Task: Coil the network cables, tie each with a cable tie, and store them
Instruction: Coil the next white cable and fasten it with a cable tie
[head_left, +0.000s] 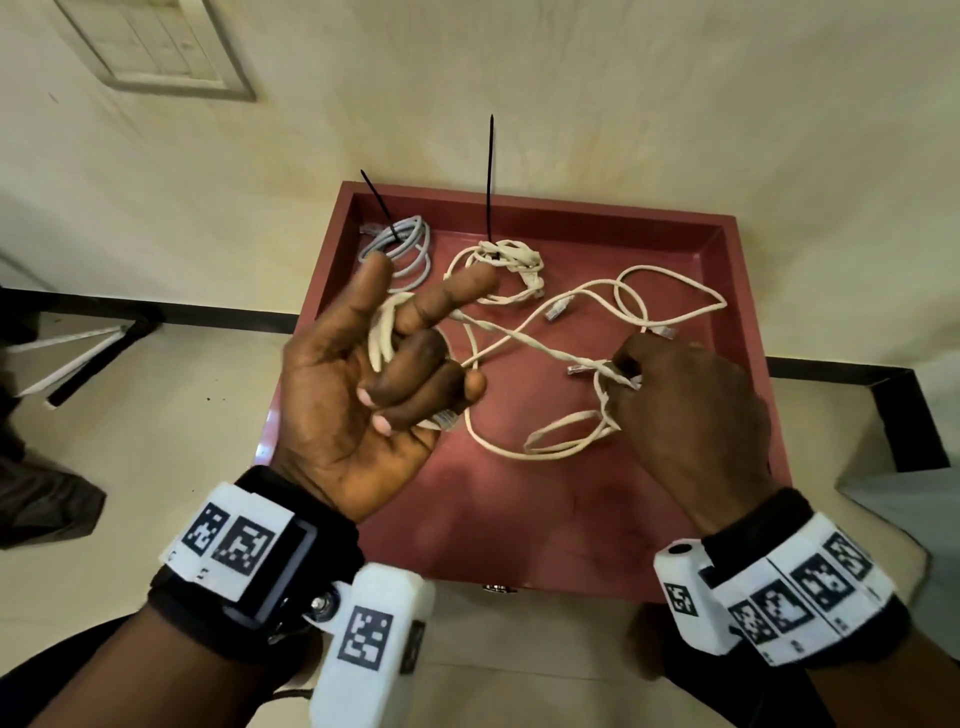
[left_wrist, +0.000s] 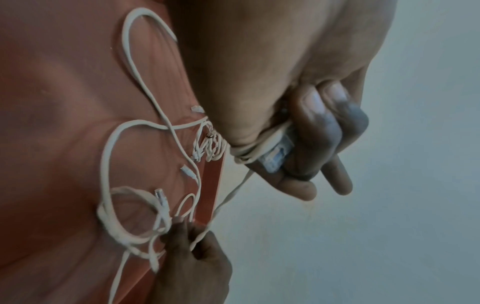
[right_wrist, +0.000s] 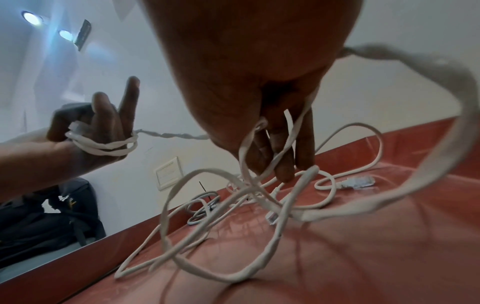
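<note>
A loose white network cable (head_left: 540, 345) runs taut between my two hands above the red tray (head_left: 545, 205). My left hand (head_left: 415, 358) is palm up with several turns of it wound round the fingers. In the left wrist view its curled fingers (left_wrist: 311, 127) hold the clear plug (left_wrist: 278, 154) against the palm. My right hand (head_left: 631, 374) pinches the cable further along, and slack loops (right_wrist: 207, 236) hang down to the tray floor. A grey coil (head_left: 408, 247) and a white coil (head_left: 511, 260) lie at the tray's back, each bound with a black tie.
A second loose white cable (head_left: 670, 291) sprawls across the tray's right half with its plugs showing. The ties' long tails (head_left: 490, 176) stick up from the coils. A wall switch plate (head_left: 156, 47) is at upper left, and a dark bag (head_left: 41, 499) lies on the floor at left.
</note>
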